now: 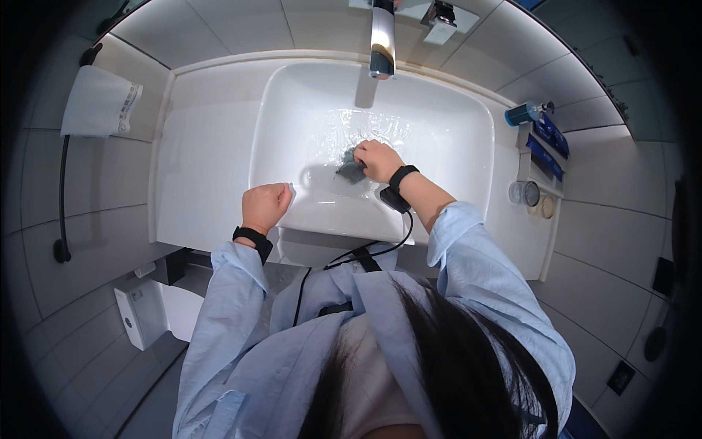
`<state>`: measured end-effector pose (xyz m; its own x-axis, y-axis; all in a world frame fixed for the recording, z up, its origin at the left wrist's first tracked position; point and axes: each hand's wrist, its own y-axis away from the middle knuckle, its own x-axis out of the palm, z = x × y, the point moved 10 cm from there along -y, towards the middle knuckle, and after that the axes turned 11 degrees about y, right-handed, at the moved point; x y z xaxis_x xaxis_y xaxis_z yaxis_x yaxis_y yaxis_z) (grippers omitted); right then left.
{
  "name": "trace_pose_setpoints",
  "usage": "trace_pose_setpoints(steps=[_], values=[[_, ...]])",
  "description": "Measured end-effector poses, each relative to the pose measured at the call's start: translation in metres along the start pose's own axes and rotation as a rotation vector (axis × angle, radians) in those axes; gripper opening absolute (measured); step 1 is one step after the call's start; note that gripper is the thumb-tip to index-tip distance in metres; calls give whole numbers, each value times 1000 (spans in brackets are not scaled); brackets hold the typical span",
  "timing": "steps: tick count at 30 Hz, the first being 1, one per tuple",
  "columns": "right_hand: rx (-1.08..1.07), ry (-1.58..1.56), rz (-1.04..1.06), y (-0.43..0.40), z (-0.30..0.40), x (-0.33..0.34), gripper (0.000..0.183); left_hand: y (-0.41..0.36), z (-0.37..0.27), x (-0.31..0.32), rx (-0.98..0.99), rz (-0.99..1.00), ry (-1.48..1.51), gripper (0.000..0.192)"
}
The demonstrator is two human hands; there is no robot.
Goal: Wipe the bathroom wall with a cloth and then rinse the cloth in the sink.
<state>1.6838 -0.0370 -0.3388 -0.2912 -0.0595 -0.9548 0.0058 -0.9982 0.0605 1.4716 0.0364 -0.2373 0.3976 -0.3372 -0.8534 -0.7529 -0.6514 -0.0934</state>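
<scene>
Low in the white washbasin [444,126], my right hand [379,160] grips a wet dark grey cloth [351,170]. Rippling shallow water [373,127] surrounds the cloth on the basin floor. My left hand [265,204] is curled into a fist over the basin's front left rim, and nothing shows in it. Above the back of the basin juts a chrome faucet [382,52]; whether water runs from its spout is not clear. Both wrists wear black bands with small boxes, the right one trailing a black cable [410,226].
Along the right ledge are a blue pump bottle [521,114], blue packets [545,156], a clear glass jar [518,192] and a beige round item [543,207]. A white towel [101,101] hangs from a black rail [64,192] at left. Below it stands a white toilet [184,310].
</scene>
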Motion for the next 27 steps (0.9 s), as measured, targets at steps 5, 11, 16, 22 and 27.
trace_pose_setpoints(steps=[5, 11, 16, 22, 27], values=[[10, 40, 58, 16, -4, -20, 12, 2, 2, 0, 12, -10, -9, 36], [109, 21, 203, 58, -36, -12, 11, 0, -5, -3, 57, -40, -4, 33], [289, -95, 497, 86, -55, 3, 22, 2, -2, -5, 66, -47, 23, 33], [335, 163, 261, 77, -49, -24, 19, 3, -1, -4, 82, -74, 0, 32], [182, 273, 149, 74, -24, -12, 25, 2, -5, -4, 89, -90, -5, 31]])
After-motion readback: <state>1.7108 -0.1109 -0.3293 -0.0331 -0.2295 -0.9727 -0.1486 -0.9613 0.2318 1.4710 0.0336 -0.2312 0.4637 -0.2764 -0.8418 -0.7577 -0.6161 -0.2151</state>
